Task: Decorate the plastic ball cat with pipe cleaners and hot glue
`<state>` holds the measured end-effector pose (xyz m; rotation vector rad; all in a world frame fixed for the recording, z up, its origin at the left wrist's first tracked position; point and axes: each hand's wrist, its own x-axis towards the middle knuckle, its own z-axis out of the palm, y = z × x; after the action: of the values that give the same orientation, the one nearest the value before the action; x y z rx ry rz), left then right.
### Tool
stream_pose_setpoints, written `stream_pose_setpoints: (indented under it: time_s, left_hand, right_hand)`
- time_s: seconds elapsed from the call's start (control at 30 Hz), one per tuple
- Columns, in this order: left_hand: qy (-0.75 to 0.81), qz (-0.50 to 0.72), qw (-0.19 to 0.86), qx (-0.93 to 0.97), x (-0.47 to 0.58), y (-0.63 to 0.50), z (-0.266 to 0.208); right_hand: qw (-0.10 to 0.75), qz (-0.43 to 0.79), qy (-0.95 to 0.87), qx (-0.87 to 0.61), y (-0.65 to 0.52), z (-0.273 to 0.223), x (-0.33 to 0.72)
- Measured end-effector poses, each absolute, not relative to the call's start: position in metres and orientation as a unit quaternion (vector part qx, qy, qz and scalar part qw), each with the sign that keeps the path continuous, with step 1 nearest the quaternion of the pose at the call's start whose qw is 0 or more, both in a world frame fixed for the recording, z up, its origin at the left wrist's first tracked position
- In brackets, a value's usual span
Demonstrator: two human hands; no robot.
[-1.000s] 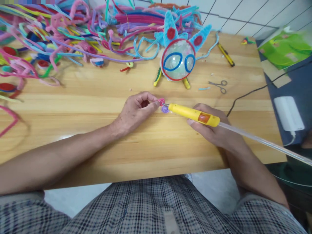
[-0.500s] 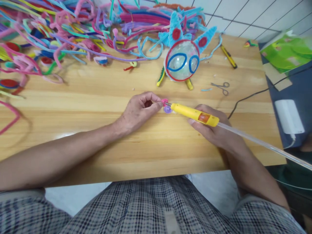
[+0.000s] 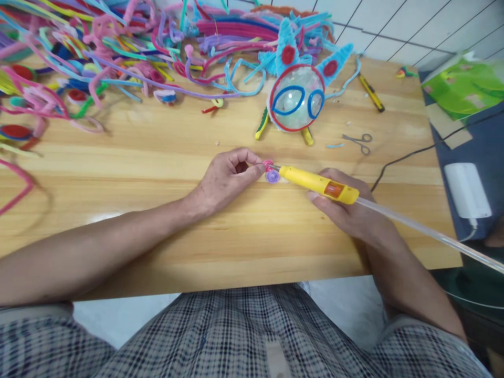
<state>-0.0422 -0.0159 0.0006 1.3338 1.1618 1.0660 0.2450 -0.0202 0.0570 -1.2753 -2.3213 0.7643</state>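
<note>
So over on the far left of the table (image 3: pixel 129 184) there's a bent pink fuzzy stem (image 3: pixel 27 181) by the edge, with a flat red oval (image 3: pixel 16 131) behind it. Behind those, a big messy pile of fuzzy stems (image 3: pixel 104 31) in pink, purple, blue, yellow and so on sprawls along the back.

Then comes the left hand (image 3: pixel 230 176), thumb and fingertips pinching a little pink piece (image 3: pixel 268 163) in front, around the middle. A small purple coil (image 3: pixel 272 176) sits right up against it on the near side. Farther back there's a clear round thing (image 3: pixel 298 100) with a red rim, blue loops and fuzzy blue ears, with yellow handles (image 3: pixel 307 137) poking out below.

Next is a yellow glue gun (image 3: pixel 311 179), its metal tip right at the pink piece; can't tell if they're actually touching. The right hand (image 3: pixel 354 212) is wrapped around the glue gun's body from below, and a clear stick (image 3: pixel 425 230) runs out the back.

Past that, a scrap of blue stem (image 3: pixel 334 146), small scissors (image 3: pixel 357 141) lying open and a yellow cutter (image 3: pixel 371 93), then a black cable (image 3: pixel 409 154). Off the right edge: a white box (image 3: pixel 468 190) and a green bag (image 3: pixel 464 86).
</note>
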Motion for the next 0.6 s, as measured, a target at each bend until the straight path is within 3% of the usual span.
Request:
stream_pose_setpoints:
  time_s: [0.2, 0.33, 0.6]
  left_hand:
    - [0.492, 0.443, 0.462, 0.590, -0.043, -0.017, -0.002]
    - [0.464, 0.456, 0.355, 0.671, -0.044, -0.015, -0.004]
    - [0.410, 0.364, 0.164, 0.820, -0.048, -0.020, -0.005]
  right_hand:
    - [0.234, 0.284, -0.817, -0.445, -0.018, 0.056, 0.251]
    - [0.248, 0.269, -0.806, -0.465, -0.015, 0.052, 0.258]
    - [0.284, 0.250, -0.781, -0.497, -0.009, 0.048, 0.268]
